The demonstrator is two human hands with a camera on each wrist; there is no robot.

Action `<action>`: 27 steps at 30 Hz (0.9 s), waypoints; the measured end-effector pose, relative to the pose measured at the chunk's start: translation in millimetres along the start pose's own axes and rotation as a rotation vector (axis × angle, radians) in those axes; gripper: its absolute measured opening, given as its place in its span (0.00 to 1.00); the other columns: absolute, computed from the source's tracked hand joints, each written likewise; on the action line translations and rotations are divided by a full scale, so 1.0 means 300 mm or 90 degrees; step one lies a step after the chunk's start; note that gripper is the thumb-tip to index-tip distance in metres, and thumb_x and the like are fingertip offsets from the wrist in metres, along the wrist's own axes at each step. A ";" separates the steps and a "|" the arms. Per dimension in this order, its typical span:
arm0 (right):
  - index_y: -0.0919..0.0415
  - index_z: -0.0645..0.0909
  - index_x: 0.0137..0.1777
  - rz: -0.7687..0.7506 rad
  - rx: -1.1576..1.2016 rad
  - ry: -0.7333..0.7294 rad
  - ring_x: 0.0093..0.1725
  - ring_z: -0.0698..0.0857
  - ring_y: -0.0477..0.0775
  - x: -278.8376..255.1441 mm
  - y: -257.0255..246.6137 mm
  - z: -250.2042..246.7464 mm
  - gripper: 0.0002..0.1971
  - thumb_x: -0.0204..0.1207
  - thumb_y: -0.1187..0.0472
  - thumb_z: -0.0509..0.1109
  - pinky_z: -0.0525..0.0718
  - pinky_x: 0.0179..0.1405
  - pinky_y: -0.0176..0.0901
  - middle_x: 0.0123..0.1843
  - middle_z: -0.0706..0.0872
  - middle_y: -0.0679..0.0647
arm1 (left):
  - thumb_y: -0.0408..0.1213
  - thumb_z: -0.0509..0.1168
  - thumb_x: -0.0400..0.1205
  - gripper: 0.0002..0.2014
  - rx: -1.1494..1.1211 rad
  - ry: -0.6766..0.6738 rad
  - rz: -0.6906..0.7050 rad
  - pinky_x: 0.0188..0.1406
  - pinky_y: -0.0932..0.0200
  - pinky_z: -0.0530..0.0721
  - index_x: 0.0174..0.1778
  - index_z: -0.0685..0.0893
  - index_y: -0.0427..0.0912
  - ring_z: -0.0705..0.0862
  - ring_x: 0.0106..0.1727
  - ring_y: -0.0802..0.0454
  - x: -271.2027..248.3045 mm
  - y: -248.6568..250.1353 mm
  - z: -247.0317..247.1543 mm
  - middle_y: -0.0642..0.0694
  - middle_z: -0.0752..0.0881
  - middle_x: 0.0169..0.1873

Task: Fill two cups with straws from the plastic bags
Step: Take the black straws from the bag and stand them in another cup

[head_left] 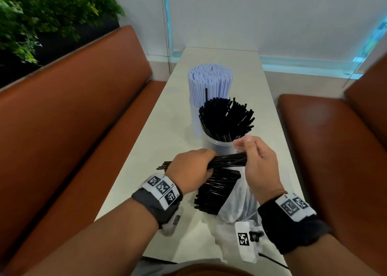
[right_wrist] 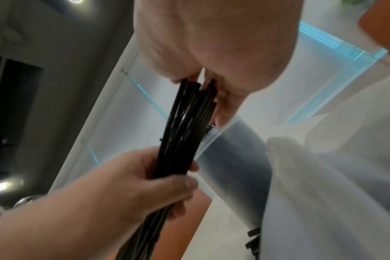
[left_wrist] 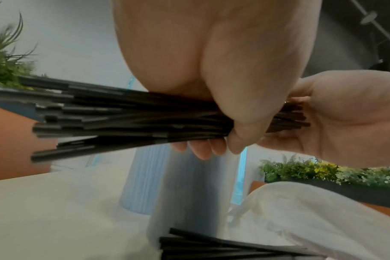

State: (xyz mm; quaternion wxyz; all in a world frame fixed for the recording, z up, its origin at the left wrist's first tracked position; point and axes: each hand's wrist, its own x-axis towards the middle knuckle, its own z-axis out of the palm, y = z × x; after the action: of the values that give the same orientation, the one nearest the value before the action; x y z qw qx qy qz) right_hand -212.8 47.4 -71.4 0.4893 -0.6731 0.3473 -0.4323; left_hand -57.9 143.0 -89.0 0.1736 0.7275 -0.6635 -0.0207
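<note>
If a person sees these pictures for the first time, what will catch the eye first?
First, the bundle of black straws held level between the left hand and right hand, above the plastic bag. Behind stand two cups: the near cup with black straws, the far cup packed with pale striped straws.

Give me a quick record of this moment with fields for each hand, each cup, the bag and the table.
left hand: grips a bundle of black straws around its middle
right hand: fingers at the bundle's other end
near cup: clear, partly filled with black straws
far cup: packed with striped white straws
plastic bag: on the table, more black straws spilling out
</note>
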 end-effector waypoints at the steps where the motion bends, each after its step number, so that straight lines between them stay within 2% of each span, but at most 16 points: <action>1: 0.51 0.90 0.45 0.009 -0.044 -0.054 0.50 0.90 0.48 -0.002 -0.002 0.003 0.16 0.89 0.56 0.62 0.87 0.56 0.45 0.44 0.92 0.48 | 0.46 0.65 0.82 0.14 0.003 0.007 0.006 0.35 0.56 0.71 0.63 0.79 0.51 0.85 0.46 0.46 0.006 0.017 0.003 0.51 0.86 0.49; 2: 0.50 0.91 0.44 0.033 -0.067 -0.096 0.50 0.90 0.45 -0.007 0.003 0.011 0.16 0.88 0.57 0.63 0.86 0.56 0.45 0.44 0.93 0.46 | 0.46 0.65 0.82 0.15 0.003 0.006 0.013 0.34 0.55 0.73 0.64 0.78 0.50 0.85 0.46 0.45 0.011 0.037 0.008 0.50 0.87 0.49; 4: 0.49 0.92 0.44 0.075 -0.038 -0.088 0.50 0.90 0.43 -0.013 0.006 0.019 0.16 0.88 0.55 0.64 0.85 0.55 0.43 0.44 0.93 0.45 | 0.46 0.65 0.82 0.16 -0.011 0.000 0.013 0.35 0.54 0.77 0.66 0.77 0.51 0.86 0.47 0.44 0.015 0.068 0.020 0.50 0.87 0.50; 7: 0.53 0.92 0.49 0.157 0.158 -0.012 0.54 0.91 0.52 -0.009 0.004 0.005 0.20 0.88 0.45 0.62 0.88 0.55 0.46 0.50 0.94 0.54 | 0.44 0.64 0.83 0.17 -0.083 0.021 -0.036 0.37 0.54 0.79 0.68 0.75 0.58 0.86 0.47 0.47 0.025 0.047 -0.002 0.53 0.87 0.49; 9: 0.56 0.90 0.54 0.260 0.273 0.004 0.56 0.92 0.58 -0.003 0.002 -0.003 0.24 0.87 0.40 0.58 0.88 0.54 0.48 0.53 0.93 0.57 | 0.45 0.65 0.84 0.14 -0.274 0.071 -0.079 0.37 0.59 0.79 0.63 0.75 0.64 0.88 0.45 0.50 0.036 0.038 -0.051 0.55 0.87 0.42; 11: 0.61 0.87 0.57 0.352 0.322 -0.001 0.56 0.92 0.61 0.000 0.008 0.005 0.28 0.87 0.38 0.56 0.88 0.52 0.51 0.53 0.93 0.59 | 0.44 0.68 0.83 0.11 -0.556 0.160 -0.073 0.48 0.59 0.84 0.58 0.79 0.64 0.89 0.45 0.50 0.057 0.070 -0.112 0.53 0.88 0.38; 12: 0.62 0.86 0.59 0.392 0.342 -0.005 0.56 0.92 0.61 0.000 0.011 0.013 0.29 0.87 0.37 0.57 0.89 0.53 0.52 0.53 0.93 0.60 | 0.41 0.69 0.82 0.11 -0.689 0.212 -0.067 0.51 0.56 0.86 0.57 0.82 0.62 0.88 0.43 0.49 0.071 0.093 -0.141 0.50 0.88 0.37; 14: 0.64 0.84 0.63 0.458 0.399 -0.016 0.58 0.91 0.63 -0.003 0.011 0.025 0.31 0.86 0.35 0.57 0.88 0.61 0.58 0.57 0.92 0.64 | 0.35 0.72 0.81 0.09 -0.905 0.309 -0.066 0.50 0.53 0.86 0.52 0.87 0.56 0.86 0.39 0.45 0.102 0.122 -0.184 0.45 0.87 0.36; 16: 0.65 0.81 0.67 0.498 0.480 -0.034 0.62 0.90 0.64 -0.010 0.004 0.033 0.33 0.85 0.34 0.57 0.83 0.68 0.64 0.63 0.89 0.66 | 0.30 0.72 0.79 0.08 -1.044 0.381 -0.087 0.48 0.52 0.86 0.47 0.87 0.48 0.85 0.38 0.43 0.127 0.138 -0.207 0.41 0.85 0.36; 18: 0.67 0.79 0.70 0.516 0.568 -0.048 0.65 0.88 0.66 -0.014 -0.006 0.040 0.35 0.85 0.34 0.57 0.82 0.69 0.65 0.66 0.88 0.68 | 0.26 0.70 0.79 0.07 -1.099 0.414 -0.114 0.47 0.50 0.86 0.47 0.84 0.43 0.84 0.38 0.44 0.140 0.161 -0.203 0.41 0.83 0.36; 21: 0.71 0.76 0.74 0.528 0.637 -0.065 0.67 0.86 0.69 -0.010 -0.020 0.047 0.34 0.87 0.38 0.58 0.83 0.69 0.67 0.68 0.85 0.71 | 0.21 0.67 0.82 0.09 -1.083 0.390 -0.140 0.49 0.47 0.86 0.49 0.80 0.40 0.85 0.38 0.44 0.143 0.189 -0.176 0.41 0.83 0.35; 24: 0.72 0.74 0.76 0.520 0.620 -0.049 0.66 0.87 0.68 0.004 -0.009 0.044 0.33 0.89 0.41 0.57 0.85 0.66 0.64 0.68 0.86 0.70 | 0.22 0.67 0.82 0.09 -1.101 0.389 -0.152 0.51 0.48 0.87 0.51 0.79 0.39 0.86 0.39 0.46 0.147 0.183 -0.171 0.42 0.83 0.36; 27: 0.74 0.76 0.74 0.480 0.549 -0.109 0.70 0.84 0.70 0.002 -0.009 0.042 0.32 0.88 0.42 0.58 0.82 0.71 0.66 0.68 0.85 0.72 | 0.24 0.68 0.81 0.09 -1.087 0.386 -0.169 0.50 0.47 0.87 0.50 0.80 0.41 0.86 0.38 0.47 0.148 0.178 -0.171 0.43 0.84 0.35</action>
State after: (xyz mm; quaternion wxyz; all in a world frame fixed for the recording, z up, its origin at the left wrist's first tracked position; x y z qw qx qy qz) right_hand -200.9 52.0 -70.6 0.8661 -0.2749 0.3147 -0.2743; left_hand -90.2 108.1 -16.9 0.8153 0.3967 -0.2597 -0.3323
